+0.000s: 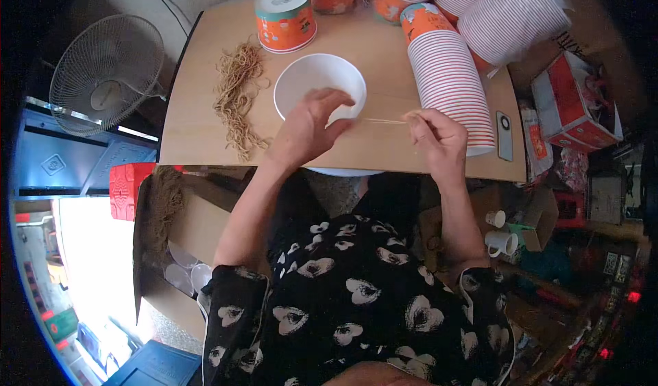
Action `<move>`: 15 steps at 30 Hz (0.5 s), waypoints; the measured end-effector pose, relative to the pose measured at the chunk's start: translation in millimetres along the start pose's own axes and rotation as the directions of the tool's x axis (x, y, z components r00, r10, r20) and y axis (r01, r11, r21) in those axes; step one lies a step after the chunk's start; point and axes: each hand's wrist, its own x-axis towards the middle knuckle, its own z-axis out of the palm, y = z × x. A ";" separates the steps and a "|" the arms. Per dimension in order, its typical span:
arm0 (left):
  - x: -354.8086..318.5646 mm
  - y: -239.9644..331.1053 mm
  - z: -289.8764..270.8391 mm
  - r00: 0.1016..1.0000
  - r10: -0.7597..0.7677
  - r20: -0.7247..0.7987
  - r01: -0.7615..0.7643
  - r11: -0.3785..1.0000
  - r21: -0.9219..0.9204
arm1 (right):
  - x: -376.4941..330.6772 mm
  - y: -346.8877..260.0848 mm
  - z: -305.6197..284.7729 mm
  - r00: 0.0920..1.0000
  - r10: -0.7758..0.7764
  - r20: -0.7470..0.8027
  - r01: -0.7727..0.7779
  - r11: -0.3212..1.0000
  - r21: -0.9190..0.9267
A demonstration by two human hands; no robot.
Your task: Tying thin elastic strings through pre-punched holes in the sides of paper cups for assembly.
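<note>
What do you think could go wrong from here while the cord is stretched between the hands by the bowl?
1. The thin cord is held only by fingertips of the left hand and right hand; it may slip free.
2. The white bowl sits right under the left hand and could get knocked.
3. The lying cup stack beside the right hand might roll if bumped.

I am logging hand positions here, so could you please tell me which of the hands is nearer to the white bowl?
Left. The left hand touches the white bowl at its near rim; the right hand is apart to its right, pinching a thin strand beside the stack of cups.
</note>
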 end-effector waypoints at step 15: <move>30.8 39.1 0.7 0.872 0.165 0.460 0.284 0.594 -0.753 | 9.7 -18.9 -7.6 0.982 -0.152 0.115 0.143 0.986 0.085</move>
